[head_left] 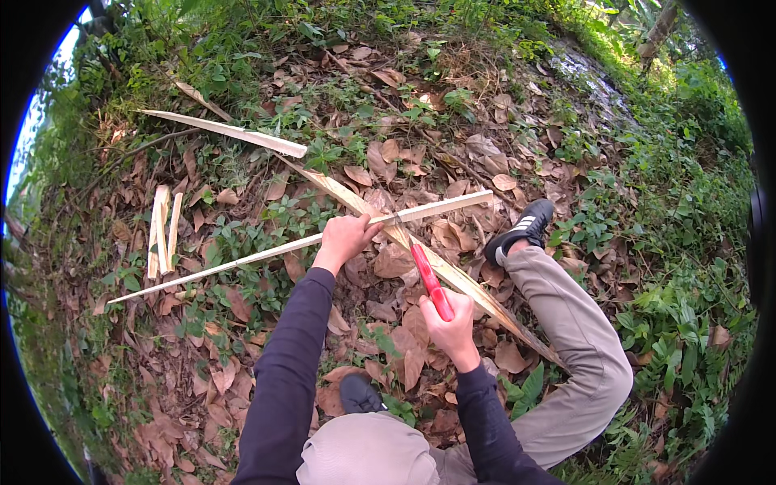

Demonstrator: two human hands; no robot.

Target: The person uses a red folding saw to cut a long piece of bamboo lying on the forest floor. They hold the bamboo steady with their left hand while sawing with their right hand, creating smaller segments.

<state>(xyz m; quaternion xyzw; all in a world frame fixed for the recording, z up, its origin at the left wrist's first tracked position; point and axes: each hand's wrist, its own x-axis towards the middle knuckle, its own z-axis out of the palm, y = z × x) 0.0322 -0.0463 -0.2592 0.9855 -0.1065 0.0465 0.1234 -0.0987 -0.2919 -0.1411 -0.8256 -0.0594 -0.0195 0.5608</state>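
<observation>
My left hand [347, 241] is closed around a long, pale strip of wood [267, 252], near its middle. That strip lies across a broader split length of wood [453, 273], which runs diagonally over the ground. In my right hand [451, 325] is a red-handled saw [431, 281], gripped by the handle's near end. Its thin blade is seen almost edge-on and meets the strip just right of my left hand. How deep the blade sits in the wood I cannot tell.
Another pale wooden strip [226, 131] lies at the far left. Several short cut pieces [164, 230] rest together on the left. Dry brown leaves [404, 347] and low green plants [663, 323] cover the ground. My shoe [521, 232] is beside the strip's right end.
</observation>
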